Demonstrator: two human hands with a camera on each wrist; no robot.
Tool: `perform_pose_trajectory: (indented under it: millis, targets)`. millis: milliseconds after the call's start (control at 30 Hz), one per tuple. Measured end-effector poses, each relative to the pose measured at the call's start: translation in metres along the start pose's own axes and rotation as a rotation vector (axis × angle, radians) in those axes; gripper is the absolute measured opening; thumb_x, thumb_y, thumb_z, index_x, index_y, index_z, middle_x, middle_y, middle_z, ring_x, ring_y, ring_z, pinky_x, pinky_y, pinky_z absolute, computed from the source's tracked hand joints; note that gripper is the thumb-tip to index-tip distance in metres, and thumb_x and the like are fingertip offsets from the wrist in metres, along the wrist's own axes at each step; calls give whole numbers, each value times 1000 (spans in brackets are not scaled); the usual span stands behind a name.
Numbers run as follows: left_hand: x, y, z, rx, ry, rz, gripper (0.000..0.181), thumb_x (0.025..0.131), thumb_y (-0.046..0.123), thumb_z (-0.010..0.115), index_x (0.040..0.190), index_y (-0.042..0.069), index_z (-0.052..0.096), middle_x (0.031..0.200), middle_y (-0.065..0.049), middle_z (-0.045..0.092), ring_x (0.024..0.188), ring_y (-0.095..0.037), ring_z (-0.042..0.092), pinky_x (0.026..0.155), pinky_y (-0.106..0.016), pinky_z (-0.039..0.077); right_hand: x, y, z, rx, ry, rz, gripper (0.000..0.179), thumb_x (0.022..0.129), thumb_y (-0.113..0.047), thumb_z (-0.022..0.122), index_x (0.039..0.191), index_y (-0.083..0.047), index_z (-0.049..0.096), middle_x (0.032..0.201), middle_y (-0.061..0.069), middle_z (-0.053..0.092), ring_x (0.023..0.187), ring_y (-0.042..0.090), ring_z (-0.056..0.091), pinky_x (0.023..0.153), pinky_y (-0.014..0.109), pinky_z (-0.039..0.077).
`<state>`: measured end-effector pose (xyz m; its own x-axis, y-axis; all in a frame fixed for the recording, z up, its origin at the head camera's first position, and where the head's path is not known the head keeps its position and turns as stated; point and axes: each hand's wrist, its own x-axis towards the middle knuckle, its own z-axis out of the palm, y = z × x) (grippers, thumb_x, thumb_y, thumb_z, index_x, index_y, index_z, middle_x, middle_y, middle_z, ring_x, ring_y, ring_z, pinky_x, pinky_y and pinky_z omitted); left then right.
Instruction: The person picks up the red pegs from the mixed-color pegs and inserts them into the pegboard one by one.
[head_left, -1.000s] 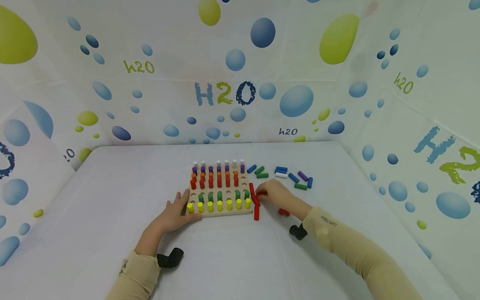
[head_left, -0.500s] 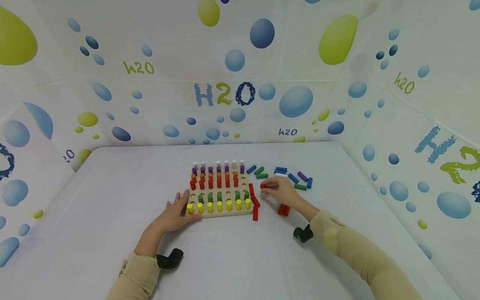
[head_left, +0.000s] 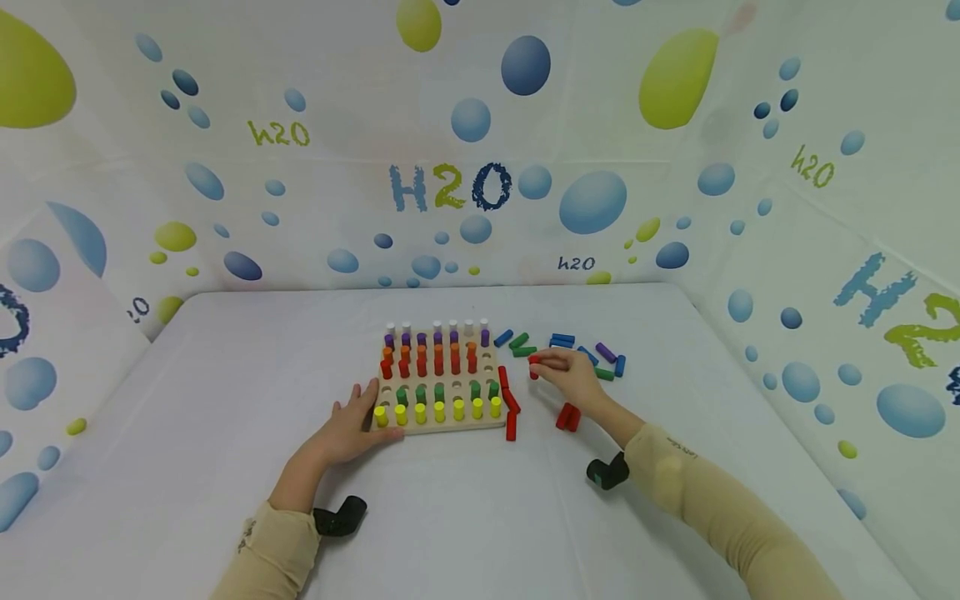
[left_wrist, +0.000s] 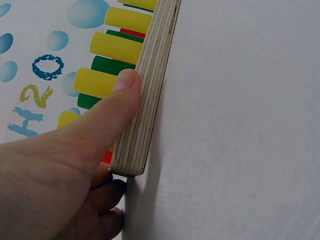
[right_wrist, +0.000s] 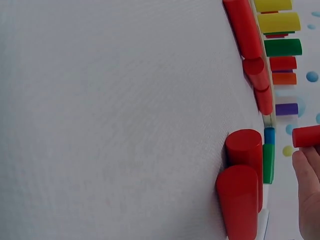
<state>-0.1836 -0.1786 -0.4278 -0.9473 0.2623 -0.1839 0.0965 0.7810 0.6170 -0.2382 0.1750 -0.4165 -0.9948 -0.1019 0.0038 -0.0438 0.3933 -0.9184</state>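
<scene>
A wooden pegboard (head_left: 441, 429) stands on the white cloth, with rows of yellow, green, red, orange, purple and white pegs upright in its holes. My left hand (head_left: 347, 429) lies at its near left corner, fingers spread along the left side. In the left wrist view the thumb (left_wrist: 127, 85) presses straight against the board's layered front edge (left_wrist: 142, 100). To the right of the board, my right hand (head_left: 576, 379) pinches a red peg (head_left: 534, 367) between thumb and fingertips, upright over the cloth. Only part of this hand shows in the right wrist view, holding the red peg (right_wrist: 306, 136).
Red pegs (head_left: 512, 426) lie along the board's right side. Two more red pegs (right_wrist: 237, 200) lie side by side below the right hand. Farther back are scattered blue pegs (head_left: 562, 338), green pegs (head_left: 524, 352) and a purple peg (head_left: 606, 352). Some board holes (head_left: 457, 385) are bare.
My right hand has lifted a red peg from beside the board and moved it back and to the right, away from the row. The left hand has stayed put.
</scene>
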Motion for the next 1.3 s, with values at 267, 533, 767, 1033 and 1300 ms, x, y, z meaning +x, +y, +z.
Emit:
perform_pose_trajectory:
  millis: [267, 533, 767, 1033, 1300]
  targets:
    - [-1, 1, 0, -1, -2, 3, 105, 77, 56, 63, 145, -2, 7, 147, -30, 6, 135, -43, -2, 104, -60, -3, -1, -2, 0, 45, 24, 16, 30, 85, -16, 66, 111, -3, 63, 104, 12, 67, 95, 20, 64, 85, 31, 50]
    - [-1, 1, -1, -2, -5, 5, 104, 78, 55, 62, 145, -2, 7, 147, -30, 5, 135, -43, -2, 104, -60, -3, 1, -6, 5, 59, 21, 0, 29, 85, -16, 66, 111, -4, 63, 104, 12, 67, 95, 22, 64, 85, 32, 49]
    - [-1, 0, 0, 0, -5, 17, 103, 79, 53, 63, 145, -3, 7, 147, -28, 8, 136, -41, -2, 105, -58, -4, 6, -12, 16, 80, 21, -3, 27, 85, -13, 65, 111, -3, 63, 105, 12, 66, 95, 22, 64, 85, 31, 49]
    - [-1, -1, 0, 0, 3, 25, 103, 79, 53, 63, 144, -4, 7, 147, -29, 8, 135, -42, -2, 105, -59, -4, 14, -15, 30, 109, 10, -20, 27, 85, -11, 65, 110, -3, 63, 105, 13, 66, 95, 22, 64, 84, 30, 50]
    - [-1, -2, 0, 1, 3, 17, 103, 78, 54, 63, 145, -3, 7, 147, -28, 8, 136, -41, -2, 105, -58, -4, 22, -13, 44, 141, -3, -40, 28, 84, -11, 66, 110, 0, 62, 105, 15, 66, 96, 23, 63, 83, 31, 50]
